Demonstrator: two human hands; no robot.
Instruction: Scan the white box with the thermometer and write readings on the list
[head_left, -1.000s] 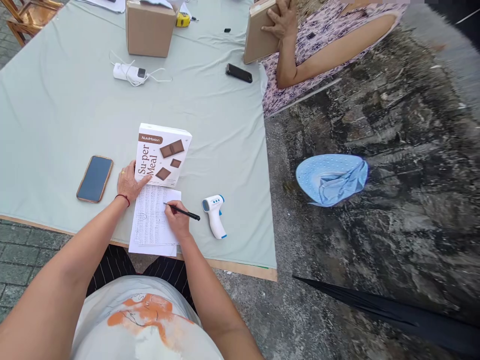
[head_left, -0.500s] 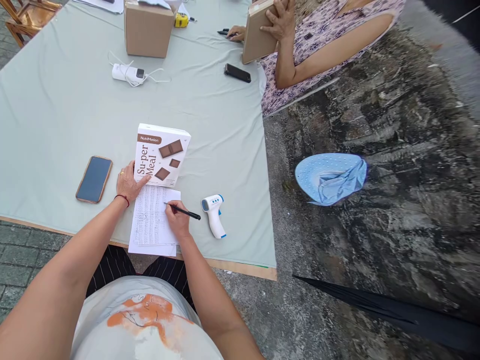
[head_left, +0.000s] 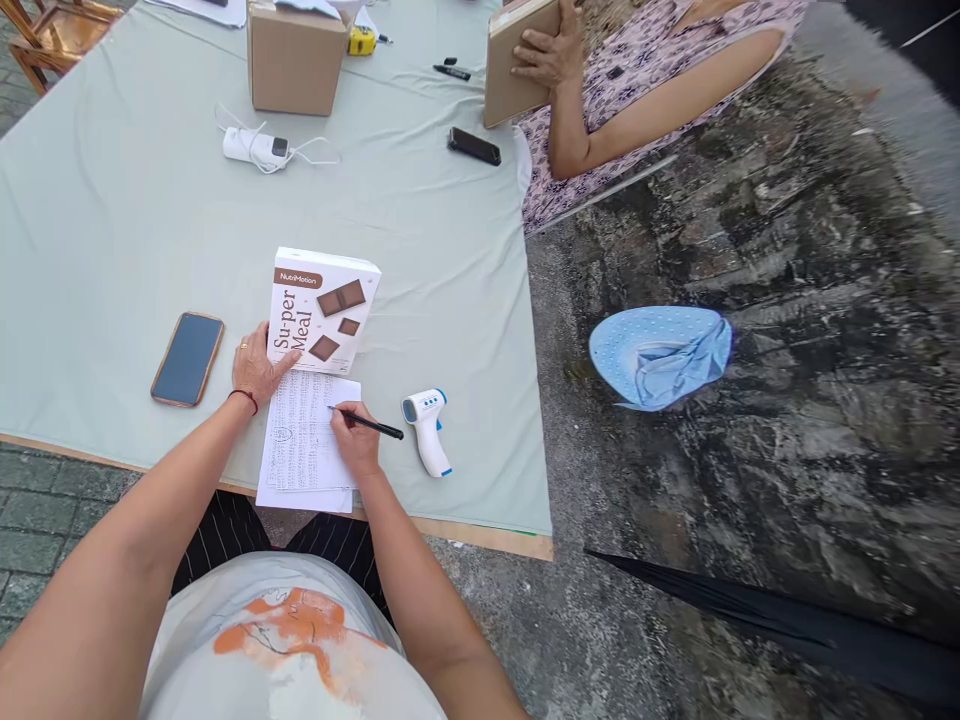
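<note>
A white "NutriMotion Su-per Meal" box (head_left: 330, 315) with brown squares printed on it stands on the cloth-covered table. My left hand (head_left: 259, 368) grips its lower left corner, thumb across the front and the other fingers partly hidden along the side. Just below the box lie printed paper sheets (head_left: 304, 440), stacked and slightly askew. Over their right edge, my right hand (head_left: 354, 438) is closed around a black pen (head_left: 375, 424), its tip at the paper. A white and blue infrared thermometer (head_left: 429, 430) lies to the right of that hand. Left of my left hand rests a smartphone (head_left: 187, 358).
Farther back are a cardboard box (head_left: 294, 60), a white device with a cable (head_left: 256, 148), a yellow tape measure (head_left: 361, 40), a black phone (head_left: 474, 146) and a marker (head_left: 452, 71). Across the corner, another person's hand (head_left: 551, 55) holds a brown box (head_left: 517, 80).
The other person's far hand has left the black marker and is out of sight; their near hand has shifted slightly left on the brown box. My own hands have hardly moved.
</note>
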